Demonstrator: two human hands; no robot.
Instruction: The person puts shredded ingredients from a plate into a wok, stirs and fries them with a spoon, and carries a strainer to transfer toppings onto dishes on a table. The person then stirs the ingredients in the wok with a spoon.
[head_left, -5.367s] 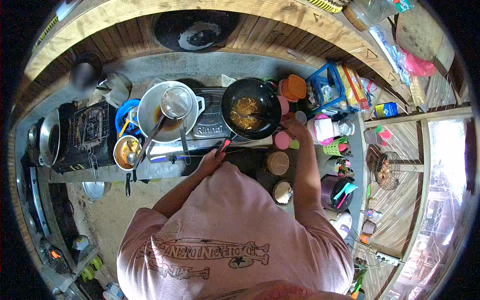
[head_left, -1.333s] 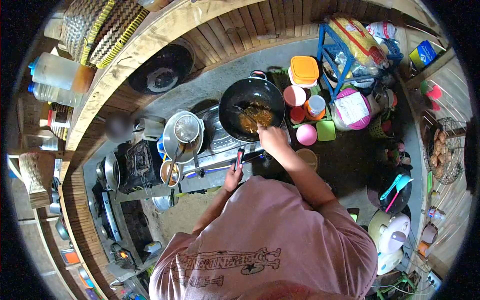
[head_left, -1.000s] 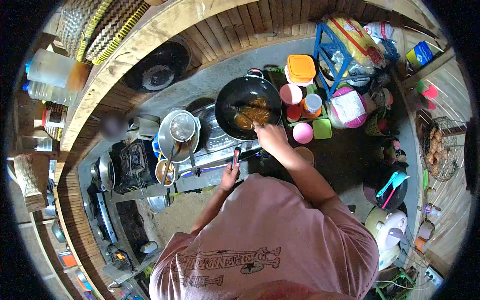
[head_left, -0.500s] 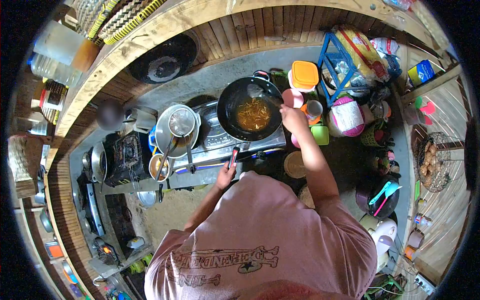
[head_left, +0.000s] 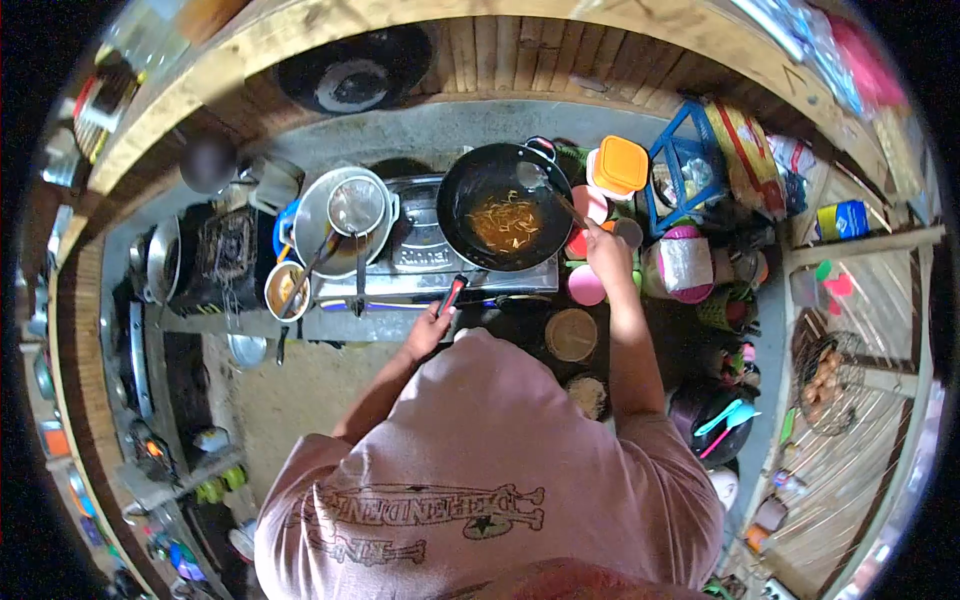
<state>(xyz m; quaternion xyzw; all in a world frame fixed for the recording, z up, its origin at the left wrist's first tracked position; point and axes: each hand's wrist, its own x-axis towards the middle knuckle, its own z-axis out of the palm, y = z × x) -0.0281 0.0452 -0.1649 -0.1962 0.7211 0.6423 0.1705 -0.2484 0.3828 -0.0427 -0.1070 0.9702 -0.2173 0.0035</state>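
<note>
A black wok (head_left: 468, 212) rests on the right side of the silver gas stove (head_left: 410, 285). Brown liquid with thin pale strips (head_left: 508, 224) lies in it. My left hand (head_left: 431, 328) is closed around the wok's black and red handle (head_left: 453, 294). My right hand (head_left: 607, 250) grips the shaft of a ladle (head_left: 570, 208), whose bowl is over the wok's upper right part. On the left side of the stove stands a large silver pot (head_left: 312, 222) with a strainer (head_left: 356, 206) across it.
Right of the wok are an orange-lidded container (head_left: 621, 164), a pink lid (head_left: 586, 285) and a blue rack (head_left: 688, 165). A small pot (head_left: 287, 291) and a grill (head_left: 228, 250) stand at the left. A wire basket (head_left: 828, 385) hangs at the far right.
My right hand has moved from over the wok to its right side, bringing the ladle to the upper right of the wok. My left hand still holds the handle. The camera view has turned.
</note>
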